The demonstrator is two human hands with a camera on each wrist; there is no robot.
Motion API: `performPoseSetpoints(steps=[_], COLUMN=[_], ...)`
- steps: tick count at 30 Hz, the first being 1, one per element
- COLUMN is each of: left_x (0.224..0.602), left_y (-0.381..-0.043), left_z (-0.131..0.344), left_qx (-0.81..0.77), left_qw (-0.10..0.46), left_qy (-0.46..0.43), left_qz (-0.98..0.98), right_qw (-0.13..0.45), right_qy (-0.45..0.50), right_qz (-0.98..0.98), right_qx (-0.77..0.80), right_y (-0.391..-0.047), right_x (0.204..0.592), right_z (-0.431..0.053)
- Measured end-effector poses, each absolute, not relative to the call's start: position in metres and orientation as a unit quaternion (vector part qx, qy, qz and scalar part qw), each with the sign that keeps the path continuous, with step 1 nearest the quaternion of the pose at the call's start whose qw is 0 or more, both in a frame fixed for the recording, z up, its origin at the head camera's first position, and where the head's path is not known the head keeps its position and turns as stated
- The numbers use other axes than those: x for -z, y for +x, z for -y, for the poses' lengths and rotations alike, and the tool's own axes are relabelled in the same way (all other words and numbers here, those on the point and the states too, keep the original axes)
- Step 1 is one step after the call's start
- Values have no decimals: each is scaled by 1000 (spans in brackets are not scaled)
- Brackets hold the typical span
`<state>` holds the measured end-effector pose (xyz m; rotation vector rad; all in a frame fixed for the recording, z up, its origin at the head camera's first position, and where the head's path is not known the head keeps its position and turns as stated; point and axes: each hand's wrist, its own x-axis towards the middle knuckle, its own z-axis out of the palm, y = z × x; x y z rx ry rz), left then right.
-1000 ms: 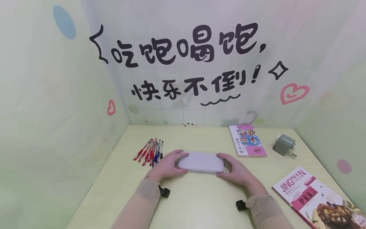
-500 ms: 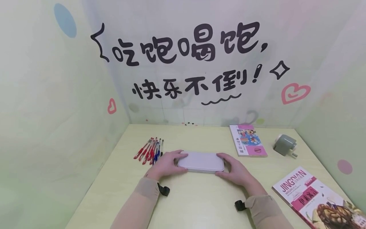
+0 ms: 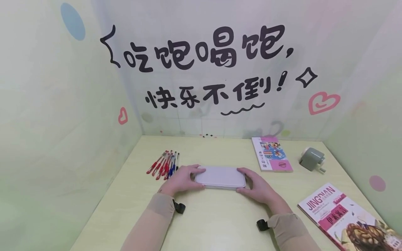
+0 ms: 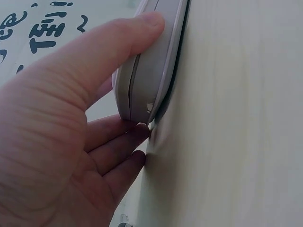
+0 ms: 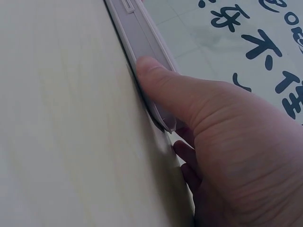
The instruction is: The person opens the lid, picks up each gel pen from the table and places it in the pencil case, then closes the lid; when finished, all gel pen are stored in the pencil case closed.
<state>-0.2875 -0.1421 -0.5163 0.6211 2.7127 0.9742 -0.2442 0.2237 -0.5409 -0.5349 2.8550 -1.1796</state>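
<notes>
A pale lilac flat case (image 3: pixel 220 177) with rounded corners lies level at the middle of the table, its lid down. At its left end, my left hand (image 3: pixel 182 179) grips it, thumb on the near side and fingers around the far side. My right hand (image 3: pixel 260 184) holds the opposite end in the same way. A seam runs along the edge of the case (image 4: pixel 152 61) in the left wrist view, under the thumb. From the right wrist, a small latch-like tab (image 5: pixel 128 4) shows on the near edge. Fingertips behind the case are partly hidden.
Several red, blue and black pens (image 3: pixel 164 165) lie bunched beyond my left hand. A pink and white book (image 3: pixel 272 154) lies at the back right, next to a grey-green crank pencil sharpener (image 3: pixel 312 159). Another book (image 3: pixel 345 216) lies front right. Walls enclose the back and sides.
</notes>
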Motion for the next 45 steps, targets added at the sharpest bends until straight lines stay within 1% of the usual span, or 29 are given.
performPoseSetpoints(steps=[8, 13, 18, 27, 31, 39, 42, 45], left_x=[514, 513, 514, 519, 521, 515, 507, 499], left_y=[-289, -288, -288, -293, -294, -291, -290, -292], left_z=[148, 149, 147, 140, 137, 134, 135, 143], left_qx=[-357, -365, -386, -406, -423, -444, -436, -419], left_qw=[104, 108, 101, 65, 52, 42, 23, -15], left_qy=[208, 209, 188, 162, 147, 120, 109, 87], left_qz=[-905, -901, -897, -897, -893, -887, -893, -904], right_qw=[3, 7, 15, 21, 23, 12, 15, 18], right_qy=[-174, -150, -126, -118, -128, -139, -139, -140], right_qz=[-912, -901, -888, -884, -877, -881, -881, -881], right_qx=[372, 407, 443, 451, 463, 453, 452, 451], right_y=[-245, -244, -245, -244, -244, -245, -245, -246], right_x=[540, 540, 543, 542, 542, 545, 545, 545], right_z=[-223, -223, -223, -223, -222, -224, -224, -224])
